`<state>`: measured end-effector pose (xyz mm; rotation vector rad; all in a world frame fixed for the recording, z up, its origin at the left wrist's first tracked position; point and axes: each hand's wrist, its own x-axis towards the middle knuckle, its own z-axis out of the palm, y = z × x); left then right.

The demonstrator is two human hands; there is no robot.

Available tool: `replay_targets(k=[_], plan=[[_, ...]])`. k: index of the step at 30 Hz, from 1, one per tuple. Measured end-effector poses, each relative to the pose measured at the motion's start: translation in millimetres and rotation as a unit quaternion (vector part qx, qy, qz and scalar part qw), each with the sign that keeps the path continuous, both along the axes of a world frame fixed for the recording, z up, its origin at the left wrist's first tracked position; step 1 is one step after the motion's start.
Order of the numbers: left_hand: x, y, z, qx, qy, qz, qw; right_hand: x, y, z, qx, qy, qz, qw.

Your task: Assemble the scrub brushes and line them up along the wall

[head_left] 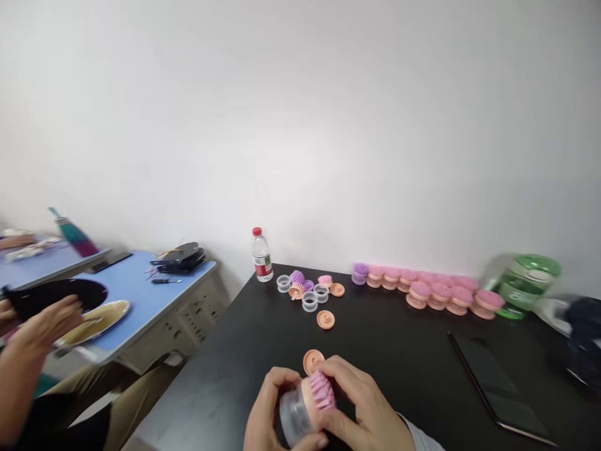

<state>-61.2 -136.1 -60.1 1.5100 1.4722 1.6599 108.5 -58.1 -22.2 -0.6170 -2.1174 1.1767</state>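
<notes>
Low over the near edge of the black table, both hands hold a round scrub brush [310, 404] tilted on its side. It has pink bristles, a peach collar and a clear plastic body. My left hand [265, 410] is wrapped around the clear body. With thumb and fingers, my right hand [369, 404] grips the bristle end and collar. A peach disc [313, 361] lies just beyond the fingers, and another peach disc [325, 319] lies farther back. Clear plastic rings [310, 302] and a purple bristle head [297, 277] are grouped behind them.
Pink-topped brushes [440, 294] line the back right, beside a green-lidded container [530, 285]. A dark tablet [500, 388] lies at right. A water bottle [261, 255] stands by the wall. At left, a co-worker's hand [56, 319] holds a black disc above a blue table [136, 294].
</notes>
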Motion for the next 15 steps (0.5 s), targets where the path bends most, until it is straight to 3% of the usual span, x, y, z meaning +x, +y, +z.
replay_targets(k=[3, 5, 7, 9, 12, 13, 15], plan=[[-6.4, -22.3, 16.7, 0.040, -0.063, 0.049, 0.996, -23.2, 3.4, 11.2, -0.075, 0.043, 0.093, 0.992], [-7.7, -38.3, 18.8, 0.061, -0.052, 0.101, 0.992, -39.4, 1.7, 11.6, -0.119, 0.069, 0.150, 0.979], [-8.2, -54.8, 14.3, 0.072, 0.015, 0.176, 0.982, -54.8, -4.2, 9.1, -0.156, 0.081, 0.197, 0.964], [-9.0, -71.7, 7.7, 0.084, 0.129, 0.267, 0.951, -68.8, -13.2, 6.2, -0.189, 0.078, 0.237, 0.950], [-11.5, -96.1, 4.1, 0.074, 0.280, 0.377, 0.880, -85.8, -27.7, 4.8, -0.184, 0.064, 0.274, 0.942], [-12.6, -103.4, 5.8, 0.058, 0.297, 0.395, 0.867, -90.3, -31.6, 5.4, -0.168, 0.059, 0.282, 0.943], [-15.3, -115.7, 12.9, 0.009, 0.278, 0.406, 0.870, -97.7, -37.0, 7.6, -0.123, 0.058, 0.296, 0.945]])
